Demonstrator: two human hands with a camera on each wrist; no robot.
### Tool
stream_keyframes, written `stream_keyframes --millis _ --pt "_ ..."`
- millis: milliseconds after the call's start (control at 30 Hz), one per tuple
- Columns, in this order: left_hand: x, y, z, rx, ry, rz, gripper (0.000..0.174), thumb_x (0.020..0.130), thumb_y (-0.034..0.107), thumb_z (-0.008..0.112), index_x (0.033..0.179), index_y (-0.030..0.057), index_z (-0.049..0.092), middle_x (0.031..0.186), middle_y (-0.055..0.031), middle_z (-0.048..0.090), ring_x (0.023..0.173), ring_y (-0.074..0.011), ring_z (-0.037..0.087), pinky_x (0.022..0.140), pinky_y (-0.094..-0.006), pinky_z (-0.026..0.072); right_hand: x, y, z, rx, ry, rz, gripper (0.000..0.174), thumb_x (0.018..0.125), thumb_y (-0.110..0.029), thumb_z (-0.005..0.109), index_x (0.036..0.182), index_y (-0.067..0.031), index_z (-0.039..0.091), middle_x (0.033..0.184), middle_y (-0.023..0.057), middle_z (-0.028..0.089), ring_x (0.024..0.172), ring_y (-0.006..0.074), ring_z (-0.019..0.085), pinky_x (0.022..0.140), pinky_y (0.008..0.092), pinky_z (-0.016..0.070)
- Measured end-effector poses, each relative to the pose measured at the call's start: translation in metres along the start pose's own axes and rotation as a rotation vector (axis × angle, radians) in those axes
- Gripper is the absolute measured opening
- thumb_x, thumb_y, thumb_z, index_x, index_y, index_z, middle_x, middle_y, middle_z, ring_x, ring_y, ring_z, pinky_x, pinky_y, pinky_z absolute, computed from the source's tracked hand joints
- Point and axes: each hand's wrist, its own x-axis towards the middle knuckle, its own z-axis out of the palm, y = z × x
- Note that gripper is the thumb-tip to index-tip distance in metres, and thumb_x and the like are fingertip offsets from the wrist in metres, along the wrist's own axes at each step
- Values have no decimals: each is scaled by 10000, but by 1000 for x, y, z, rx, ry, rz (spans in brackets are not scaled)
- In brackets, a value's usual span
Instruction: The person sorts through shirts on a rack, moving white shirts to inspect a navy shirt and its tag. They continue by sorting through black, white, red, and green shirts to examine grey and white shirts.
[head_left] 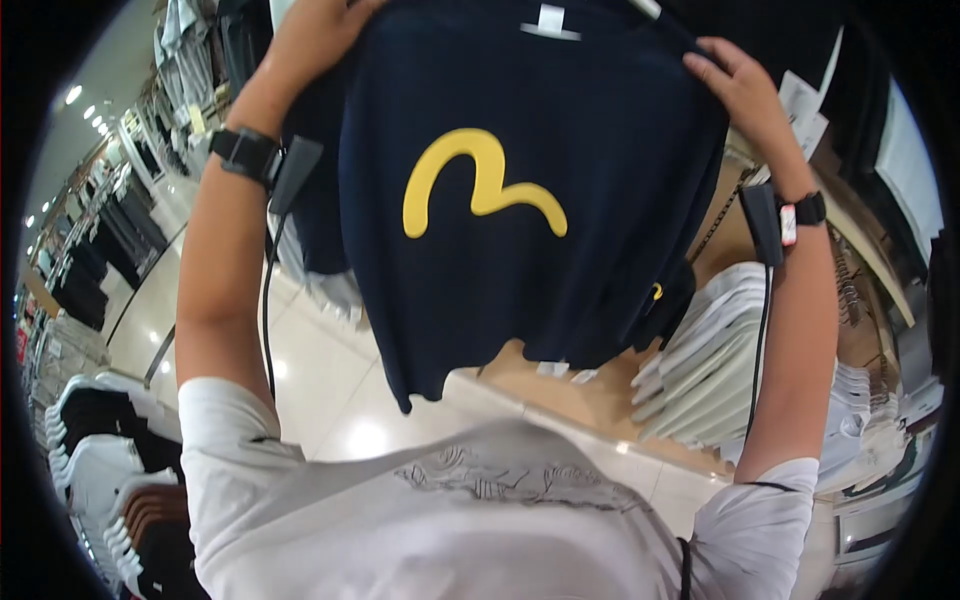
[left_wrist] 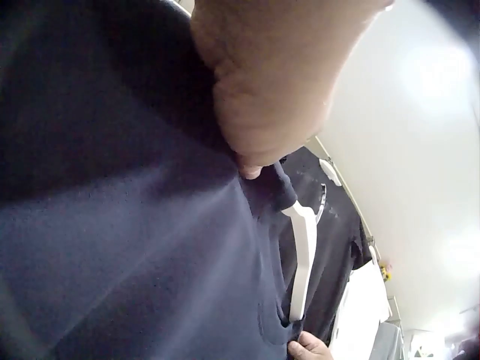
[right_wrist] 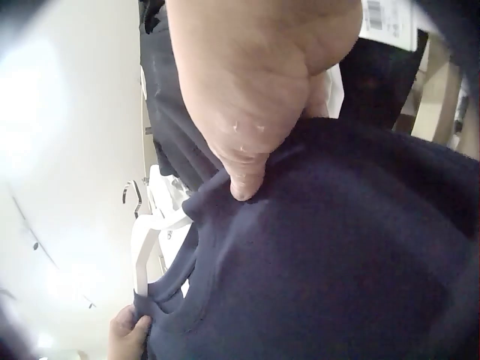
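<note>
A navy T-shirt (head_left: pixel 600 280) with a curved yellow print (head_left: pixel 490 175) hangs spread out at chest height, its front toward me. My left hand (head_left: pixel 318 38) grips one shoulder of it at the top, fingertips partly out of the head view. At the opposite shoulder, my right hand (head_left: pixel 748 90) pinches the cloth, thumb on the front. Inside the neckline runs a white hanger (left_wrist: pixel 302 255), its hook showing in both wrist views. A white label (head_left: pixel 550 18) sits at the collar. In the right wrist view the right thumb (right_wrist: pixel 246 184) presses on the shoulder seam.
White garments (head_left: pixel 705 350) hang close together under my right forearm, beside a wooden display base (head_left: pixel 525 385). At lower left, dark and white clothes (head_left: pixel 95 460) hang on a rack. More racks line the far left aisle. Paper tags (head_left: pixel 803 105) hang near my right wrist.
</note>
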Motion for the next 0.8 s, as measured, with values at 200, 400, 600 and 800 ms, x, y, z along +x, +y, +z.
stream_keyframes --millis 200,400,600,800 --pt "-11 31 -26 44 -22 -120 211 894 79 696 1067 -29 643 947 -204 634 914 -383 625 810 -413 500 -4 -39 21 23 110 -39 297 942 -239 698 1114 3 688 1007 136 718 942 252 675 863 354 516" --pt "-48 31 -26 -31 -117 -258 231 894 75 702 1101 -12 650 948 -205 634 914 -330 639 819 -409 501 -16 -44 38 -56 30 -68 278 948 -230 679 1069 19 682 961 164 710 908 242 677 833 349 517" --pt "-117 97 -9 -164 -307 -727 302 941 250 688 1161 44 708 982 -145 737 919 -240 721 857 -336 522 -68 -29 94 -373 136 -78 364 961 -266 672 1263 -69 621 1276 215 631 1190 305 610 1022 421 458" --pt "-225 216 37 -392 -392 -1081 213 844 159 775 1036 72 743 933 -137 741 865 -332 716 767 -372 537 -208 -81 188 219 -286 476 349 898 -229 757 1142 -6 647 1075 169 688 949 288 680 849 384 540"
